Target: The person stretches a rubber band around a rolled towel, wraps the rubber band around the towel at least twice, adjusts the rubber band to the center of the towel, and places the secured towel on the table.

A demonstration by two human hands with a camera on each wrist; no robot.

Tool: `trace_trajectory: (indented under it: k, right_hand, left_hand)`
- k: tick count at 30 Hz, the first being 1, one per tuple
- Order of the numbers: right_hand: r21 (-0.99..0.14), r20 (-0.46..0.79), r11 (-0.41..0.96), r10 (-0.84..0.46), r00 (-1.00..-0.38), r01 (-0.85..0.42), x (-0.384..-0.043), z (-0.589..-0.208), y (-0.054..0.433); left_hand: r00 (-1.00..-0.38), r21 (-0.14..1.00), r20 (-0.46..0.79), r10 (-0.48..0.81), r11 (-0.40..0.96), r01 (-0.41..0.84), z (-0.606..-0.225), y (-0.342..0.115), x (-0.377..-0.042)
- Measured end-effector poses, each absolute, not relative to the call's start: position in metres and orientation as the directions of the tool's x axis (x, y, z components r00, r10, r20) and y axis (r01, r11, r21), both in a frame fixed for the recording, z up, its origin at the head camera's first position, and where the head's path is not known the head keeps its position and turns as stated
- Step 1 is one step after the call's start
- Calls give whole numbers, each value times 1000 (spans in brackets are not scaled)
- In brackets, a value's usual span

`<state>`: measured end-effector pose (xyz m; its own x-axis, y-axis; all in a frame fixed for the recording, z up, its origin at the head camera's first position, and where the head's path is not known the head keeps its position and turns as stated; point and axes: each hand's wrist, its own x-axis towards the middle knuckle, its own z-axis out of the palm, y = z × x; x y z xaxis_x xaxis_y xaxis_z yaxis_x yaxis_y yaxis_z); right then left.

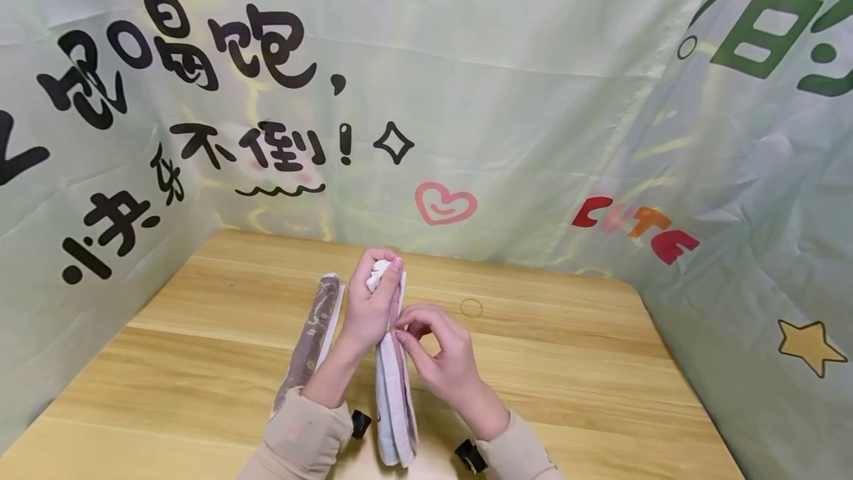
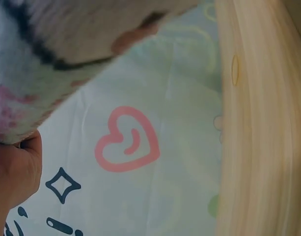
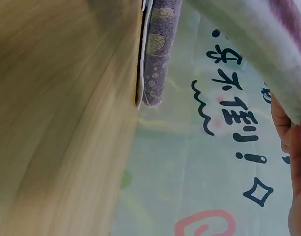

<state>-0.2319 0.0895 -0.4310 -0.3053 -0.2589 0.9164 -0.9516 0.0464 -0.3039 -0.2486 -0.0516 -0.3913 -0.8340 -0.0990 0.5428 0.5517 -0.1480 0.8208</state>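
Observation:
My left hand (image 1: 369,310) grips a folded towel (image 1: 393,406) near its upper end, and a white bunched part shows at the top of the fist. The towel hangs down over the table, pale with mauve edges between its layers. It narrows at the middle, just below the left hand. There my right hand (image 1: 448,355) pinches with thumb and forefinger at what looks like a thin tan rubber band; the fingers partly hide it. In the left wrist view the towel (image 2: 67,44) fills the upper left, with black and pink printed marks.
A second rolled or folded towel (image 1: 313,339), purplish-brown with a white edge, lies left on the wooden table (image 1: 566,376). A loose rubber band (image 1: 471,308) lies right of the hands. Printed cloth (image 1: 533,132) stands around the table's back and sides.

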Motion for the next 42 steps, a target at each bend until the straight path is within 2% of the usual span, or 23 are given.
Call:
trace_trajectory:
  k: [8,15,23,29,33,35,38,40,42]
  right_hand:
    - [-347,876,20,-350,-332,-938,-231,-427,95]
    - [-433,820,-40,-432,-375,-900,-224,-424,96]
    - [-479,761,-66,-527,-377,-875,-218,-423,95]
    - [-439,794,44,-448,-410,-898,-222,-424,93]
    - [-427,834,53,-363,-416,-902,-228,-427,92]
    - [-475,826,52,-320,-465,-879,-229,-428,92]
    - [-620,745,45,-280,-606,-783,-228,-430,93]
    - [-728,647,25,-308,-698,-686,-226,-432,94]
    - [-810,546,1,-365,-755,-586,-224,-433,94]
  left_hand:
    - [-857,843,508,-87,-153,516,-391,-49,-248]
    - [-876,868,468,-116,-124,480,-390,-55,-250]
    - [-872,853,457,-175,-190,486,-389,-64,-256]
    - [-867,859,475,-151,-133,494,-389,-65,-255]
    - [-872,864,471,-133,-130,486,-389,-66,-253]
    - [-871,857,472,-133,-161,489,-388,-67,-254]
    - [-868,836,479,-131,-233,497,-386,-67,-255]
    - [-868,823,481,-127,-276,497,-386,-66,-254]
    - [-863,807,489,-125,-311,502,-386,-66,-254]
